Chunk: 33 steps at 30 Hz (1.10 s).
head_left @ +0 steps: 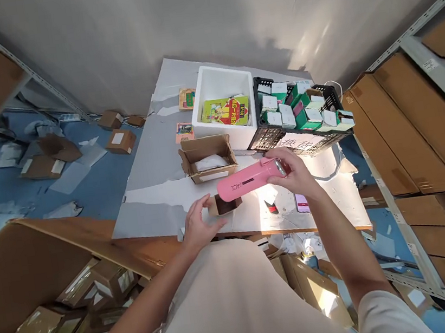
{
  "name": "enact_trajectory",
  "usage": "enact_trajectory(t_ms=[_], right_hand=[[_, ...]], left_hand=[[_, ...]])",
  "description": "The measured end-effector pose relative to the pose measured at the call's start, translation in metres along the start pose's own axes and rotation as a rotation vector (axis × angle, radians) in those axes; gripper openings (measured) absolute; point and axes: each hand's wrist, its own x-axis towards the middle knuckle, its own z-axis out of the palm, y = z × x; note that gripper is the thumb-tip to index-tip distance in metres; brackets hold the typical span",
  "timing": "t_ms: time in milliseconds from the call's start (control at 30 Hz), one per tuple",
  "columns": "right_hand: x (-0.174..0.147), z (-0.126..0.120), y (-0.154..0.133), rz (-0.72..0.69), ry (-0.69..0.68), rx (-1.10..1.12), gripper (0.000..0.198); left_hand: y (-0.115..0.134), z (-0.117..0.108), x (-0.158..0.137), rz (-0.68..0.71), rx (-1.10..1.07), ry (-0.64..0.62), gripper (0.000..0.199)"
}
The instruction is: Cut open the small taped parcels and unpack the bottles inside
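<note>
A pink water bottle [244, 181] with dark lettering and a shiny silver end is tilted over the table, its lid end in my right hand [292, 172]. The fingers are closed round that end. Below the bottle's rounded base lies a small brown cardboard box [228, 206], its open, dark mouth facing the bottle. My left hand [201, 225] grips this box at its left end, thumb in front and fingers behind. Just beyond stands a larger open carton [212, 174] with white wrapping [209, 162] inside.
A white foam box [219, 82] with yellow-green packets stands at the back. Beside it is a black crate [264, 138] of green-white boxes. A phone [301, 203] and a small red-black item [271, 208] lie near the front edge. A big carton [25, 258] and shelves [418, 250] flank the table.
</note>
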Motion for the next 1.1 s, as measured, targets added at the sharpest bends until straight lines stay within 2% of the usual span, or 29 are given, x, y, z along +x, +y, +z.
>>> enact_trajectory(t_ms=[33,100,200,300,367,500,600,700,800,933,1000,1100], right_hand=[[-0.007,0.005,0.001,0.018,0.009,-0.026,0.052],[-0.019,0.017,0.005,0.049,0.001,-0.055,0.052],[-0.033,0.032,0.007,0.058,-0.033,-0.095,0.05],[-0.039,0.046,-0.001,0.032,-0.114,-0.158,0.046],[-0.038,0.057,-0.012,0.017,-0.214,-0.241,0.045],[-0.029,0.098,-0.025,0.014,-0.463,-0.532,0.056],[-0.028,0.138,-0.015,0.061,-0.574,-0.716,0.057],[-0.035,0.167,0.004,0.033,-0.61,-0.756,0.057],[-0.045,0.178,0.015,0.008,-0.546,-0.739,0.059],[-0.061,0.177,0.014,-0.004,-0.426,-0.651,0.057],[-0.072,0.174,0.014,0.089,-0.24,-0.574,0.06],[-0.092,0.176,0.021,0.36,0.139,-0.329,0.071]], left_hand=[[-0.007,-0.002,0.002,0.062,0.165,0.022,0.092],[-0.021,0.002,0.011,0.163,0.373,-0.019,0.105],[-0.041,0.019,0.026,0.224,0.468,-0.122,0.108],[-0.055,0.032,0.034,0.212,0.438,-0.18,0.086],[-0.062,0.034,0.036,0.212,0.384,-0.195,0.075],[-0.07,0.034,0.034,0.248,0.281,-0.162,0.068],[-0.075,0.035,0.035,0.283,0.217,-0.145,0.064],[-0.08,0.035,0.037,0.299,0.171,-0.152,0.063],[-0.083,0.03,0.04,0.301,0.111,-0.198,0.065],[-0.088,0.021,0.045,0.241,0.03,-0.24,0.08],[-0.093,0.018,0.045,0.21,-0.056,-0.252,0.096],[-0.101,0.019,0.037,0.139,-0.221,-0.179,0.112]])
